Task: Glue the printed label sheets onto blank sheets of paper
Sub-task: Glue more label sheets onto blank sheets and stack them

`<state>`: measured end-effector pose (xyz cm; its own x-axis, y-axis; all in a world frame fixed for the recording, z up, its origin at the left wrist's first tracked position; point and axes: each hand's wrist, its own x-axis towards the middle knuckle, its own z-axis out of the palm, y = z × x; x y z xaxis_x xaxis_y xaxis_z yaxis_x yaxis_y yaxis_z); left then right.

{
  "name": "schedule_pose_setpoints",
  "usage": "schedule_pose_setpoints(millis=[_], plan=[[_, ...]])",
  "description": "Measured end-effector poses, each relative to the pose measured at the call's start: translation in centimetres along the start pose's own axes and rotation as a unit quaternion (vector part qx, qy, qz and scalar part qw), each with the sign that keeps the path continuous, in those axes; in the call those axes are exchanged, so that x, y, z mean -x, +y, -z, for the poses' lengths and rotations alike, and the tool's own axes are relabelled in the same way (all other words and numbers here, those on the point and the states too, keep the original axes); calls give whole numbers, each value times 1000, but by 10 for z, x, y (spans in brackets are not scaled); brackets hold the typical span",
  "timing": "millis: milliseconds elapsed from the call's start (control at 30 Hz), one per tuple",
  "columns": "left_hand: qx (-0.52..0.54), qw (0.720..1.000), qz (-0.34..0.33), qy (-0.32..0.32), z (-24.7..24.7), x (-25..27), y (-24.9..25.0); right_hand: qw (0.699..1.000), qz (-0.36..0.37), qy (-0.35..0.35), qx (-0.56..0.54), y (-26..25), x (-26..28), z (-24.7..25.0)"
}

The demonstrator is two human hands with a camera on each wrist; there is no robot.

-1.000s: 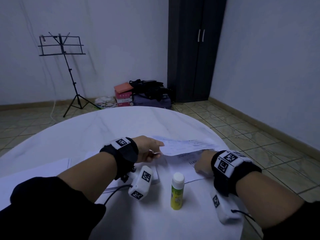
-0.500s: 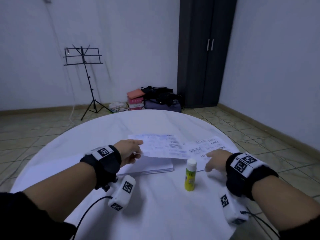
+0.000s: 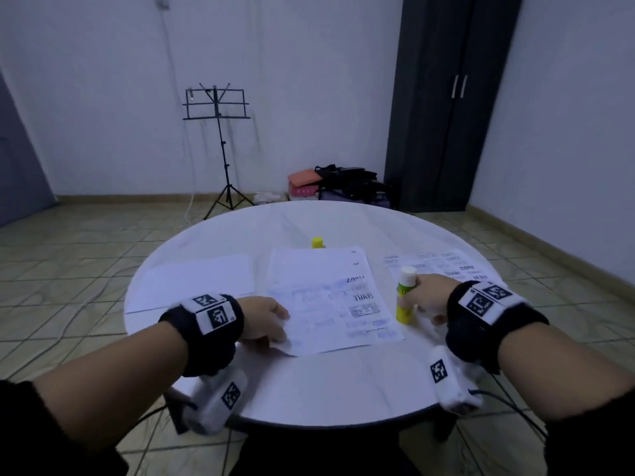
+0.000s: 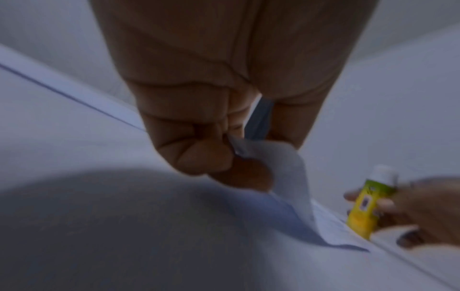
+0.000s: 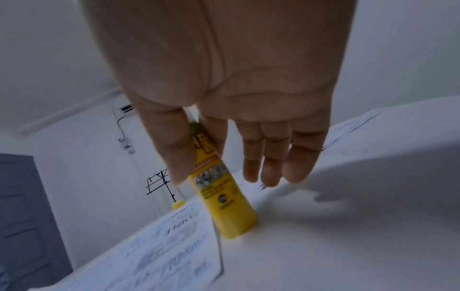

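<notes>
A printed label sheet (image 3: 326, 297) lies flat in the middle of the round white table (image 3: 343, 383). My left hand (image 3: 264, 317) pinches its near left corner, and in the left wrist view the corner (image 4: 281, 171) curls up between thumb and fingers (image 4: 204, 155). A yellow-green glue stick (image 3: 404, 300) with a white cap stands upright just right of the sheet. My right hand (image 3: 429, 297) holds it between thumb and index finger (image 5: 214, 133); the other fingers hang straight. The glue stick (image 5: 224, 196) still touches the table.
Blank white paper (image 3: 196, 280) lies at the left of the table. A second printed sheet (image 3: 439, 266) lies at the far right. A small yellow cap (image 3: 318, 242) stands beyond the middle sheet. On the floor behind are a music stand (image 3: 220, 132), bags and a dark wardrobe (image 3: 446, 97).
The printed sheet went from being held up across the table to lying flat in the middle. My right hand moved onto the glue stick and took hold of it. The head view has shifted.
</notes>
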<state>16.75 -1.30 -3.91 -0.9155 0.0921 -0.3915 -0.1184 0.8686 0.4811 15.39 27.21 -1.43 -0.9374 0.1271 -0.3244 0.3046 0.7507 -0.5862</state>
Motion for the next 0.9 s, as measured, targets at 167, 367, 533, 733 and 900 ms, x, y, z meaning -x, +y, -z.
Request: schedule_pose_setpoints(millis=[167,367,533,733,900], plan=[[-99,994,3,-37,-4,13,4,1000,11,14,12,-14,20,-10],[-299,954,-5,12,1,20,-1,997,2,38,-63,-42,27,-23],[-338,940,-38,-24,-1,18,0,994,81,59,-39,-75,21,-33],[-390,919,-57,-27,-4,16,2,987,151,50,-36,-124,15,-64],[-438,896,-74,-25,-3,21,3,986,155,32,46,-150,2,-104]])
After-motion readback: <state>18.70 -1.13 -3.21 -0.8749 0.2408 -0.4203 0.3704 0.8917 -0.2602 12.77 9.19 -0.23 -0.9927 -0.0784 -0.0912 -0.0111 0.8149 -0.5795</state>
